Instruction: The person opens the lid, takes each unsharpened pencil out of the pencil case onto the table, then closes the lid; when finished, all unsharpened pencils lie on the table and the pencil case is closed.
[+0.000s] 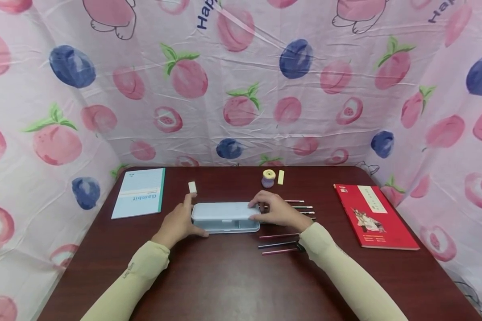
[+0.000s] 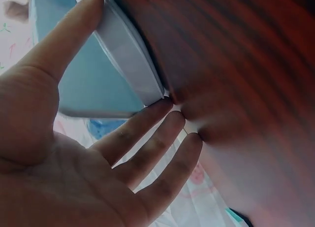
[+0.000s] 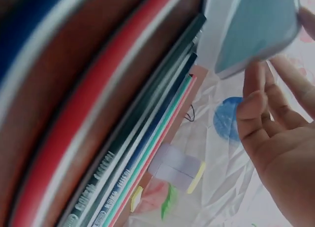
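Note:
A pale blue pencil case (image 1: pixel 226 213) lies on the table between the hands, its lid (image 1: pixel 225 211) raised a little along the front and its inside mostly hidden. My left hand (image 1: pixel 179 221) holds its left end, thumb at the front corner and index finger at the other side; the fingertips (image 2: pixel 170 102) reach the tabletop. My right hand (image 1: pixel 279 211) pinches the lid at its right end, with curled fingers (image 3: pixel 253 106) close against the edge. Several pencils (image 3: pixel 142 123) lie beneath and beside the right wrist, a few of them (image 1: pixel 279 244) nearer the front.
Behind the case are a white eraser (image 1: pixel 192 187), a yellow and purple round item (image 1: pixel 268 178) and a small yellow block (image 1: pixel 280 177). A light blue notebook (image 1: pixel 139 194) lies left, a red book (image 1: pixel 375 218) right. A fruit-patterned curtain (image 1: pixel 241 89) surrounds the dark wooden table (image 1: pixel 225 281).

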Tool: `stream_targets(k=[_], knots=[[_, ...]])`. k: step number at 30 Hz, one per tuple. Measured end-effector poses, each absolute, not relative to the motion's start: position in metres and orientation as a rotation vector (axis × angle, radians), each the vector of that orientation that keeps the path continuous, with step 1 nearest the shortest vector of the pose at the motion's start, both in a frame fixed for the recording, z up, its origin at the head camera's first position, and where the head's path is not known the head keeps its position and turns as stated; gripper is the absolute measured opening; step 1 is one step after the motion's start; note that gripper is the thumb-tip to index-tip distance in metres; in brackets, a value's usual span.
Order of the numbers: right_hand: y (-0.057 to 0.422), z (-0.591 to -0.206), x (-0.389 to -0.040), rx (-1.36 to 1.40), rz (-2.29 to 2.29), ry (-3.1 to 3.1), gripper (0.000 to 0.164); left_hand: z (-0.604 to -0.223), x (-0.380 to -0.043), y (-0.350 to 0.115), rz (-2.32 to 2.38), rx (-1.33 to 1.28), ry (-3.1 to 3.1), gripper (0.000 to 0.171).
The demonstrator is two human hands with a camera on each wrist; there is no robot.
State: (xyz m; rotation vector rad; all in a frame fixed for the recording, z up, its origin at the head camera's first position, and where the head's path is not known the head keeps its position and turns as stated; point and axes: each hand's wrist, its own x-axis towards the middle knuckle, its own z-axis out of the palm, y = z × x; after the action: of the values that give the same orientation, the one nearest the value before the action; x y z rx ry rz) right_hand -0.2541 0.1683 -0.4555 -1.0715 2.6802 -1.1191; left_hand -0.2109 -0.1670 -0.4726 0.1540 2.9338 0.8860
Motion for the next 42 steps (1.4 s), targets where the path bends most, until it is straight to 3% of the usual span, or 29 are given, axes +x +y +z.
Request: stream_targets(k=[9, 14, 20, 42], knots=[[0.161, -0.46, -0.247, -1.056, -0.748, 2.799, 0.055, -0.473, -0.21, -0.168, 0.789, 0.229, 2.966, 0.102], [0.157, -0.461, -0.248, -1.078, -0.651, 2.802, 0.067, -0.473, -0.21, -0.17, 0.77, 0.281, 2.963, 0.103], [0.153, -0.458, -0.249, -1.049, -0.636, 2.787, 0.068, -0.471, -0.213, -0.173, 0.784, 0.29, 2.911, 0.109], [0.129, -0.431, -0.248, -0.966, -0.401, 2.788, 0.065, -0.471, -0.213, -0.17, 0.835, 0.206, 2.903, 0.093]])
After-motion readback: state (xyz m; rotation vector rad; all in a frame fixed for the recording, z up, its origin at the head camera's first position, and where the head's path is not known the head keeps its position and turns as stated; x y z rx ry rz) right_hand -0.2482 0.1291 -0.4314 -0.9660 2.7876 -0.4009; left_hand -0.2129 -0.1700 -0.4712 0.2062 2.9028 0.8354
